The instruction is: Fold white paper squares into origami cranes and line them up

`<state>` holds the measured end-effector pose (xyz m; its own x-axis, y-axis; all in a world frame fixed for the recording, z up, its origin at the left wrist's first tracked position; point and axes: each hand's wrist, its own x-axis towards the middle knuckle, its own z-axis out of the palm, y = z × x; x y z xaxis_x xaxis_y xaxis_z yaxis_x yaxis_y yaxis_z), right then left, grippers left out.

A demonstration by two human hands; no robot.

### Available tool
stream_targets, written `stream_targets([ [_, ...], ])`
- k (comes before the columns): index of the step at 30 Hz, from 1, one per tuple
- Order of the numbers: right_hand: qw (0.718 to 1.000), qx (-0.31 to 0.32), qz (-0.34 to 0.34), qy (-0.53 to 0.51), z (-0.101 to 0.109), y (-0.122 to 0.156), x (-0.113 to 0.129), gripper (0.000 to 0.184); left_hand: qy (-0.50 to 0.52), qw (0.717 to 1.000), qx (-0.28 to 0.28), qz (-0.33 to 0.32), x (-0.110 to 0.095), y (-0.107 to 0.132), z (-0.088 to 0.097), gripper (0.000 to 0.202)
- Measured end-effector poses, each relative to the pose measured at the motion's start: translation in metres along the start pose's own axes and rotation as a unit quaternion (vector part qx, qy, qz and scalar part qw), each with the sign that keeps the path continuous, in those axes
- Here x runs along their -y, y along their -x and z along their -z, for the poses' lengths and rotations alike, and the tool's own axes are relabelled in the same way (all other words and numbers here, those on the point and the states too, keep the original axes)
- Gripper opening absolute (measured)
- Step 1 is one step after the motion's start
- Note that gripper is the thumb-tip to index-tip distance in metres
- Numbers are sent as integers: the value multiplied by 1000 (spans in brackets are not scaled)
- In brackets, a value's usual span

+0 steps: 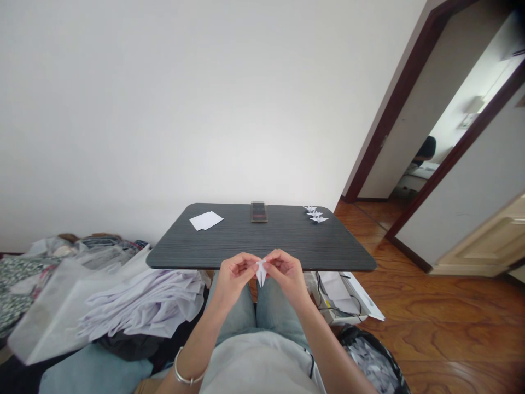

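Note:
A small piece of folded white paper (261, 276) is held over my lap, just at the near edge of the dark table (229, 246). My left hand (238, 276) pinches its left side between thumb and fingers. On the other side, my right hand (286, 273) grips it the same way. The paper narrows to two points at its lower end; its upper part is partly hidden by my fingertips. Several folded paper cranes (318, 216) stand at the table's far right. White paper sheets (206, 220) lie overlapped at the far left.
A phone-like device (258, 212) sits at the table's back middle, near the white wall (229, 98). Piled clothes (143, 306) lie on the left. To the right are a box with cables (340, 298), a black bag of paper scraps (371, 358) and a doorway.

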<state>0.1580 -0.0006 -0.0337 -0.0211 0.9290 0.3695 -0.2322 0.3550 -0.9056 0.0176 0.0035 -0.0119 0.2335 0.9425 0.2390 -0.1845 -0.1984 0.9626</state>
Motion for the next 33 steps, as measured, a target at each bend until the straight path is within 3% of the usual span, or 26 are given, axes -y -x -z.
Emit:
stream_targets([
  [10,1000,-1,24,6,-1,2,7,14,-48,998,-21,-31,3,0,-1,8],
  [14,999,-34,9,-28,-3,2,9,15,-129,987,-36,-88,0,3,-1,10],
  [21,999,-5,-6,35,-1,0,9,16,-223,954,-43,-195,1,6,4,16],
  [29,998,-21,-7,62,0,1,8,13,-107,988,-62,-94,4,4,1,6],
  [33,998,-37,-8,57,-1,2,9,10,-60,995,-54,-50,5,1,0,18],
])
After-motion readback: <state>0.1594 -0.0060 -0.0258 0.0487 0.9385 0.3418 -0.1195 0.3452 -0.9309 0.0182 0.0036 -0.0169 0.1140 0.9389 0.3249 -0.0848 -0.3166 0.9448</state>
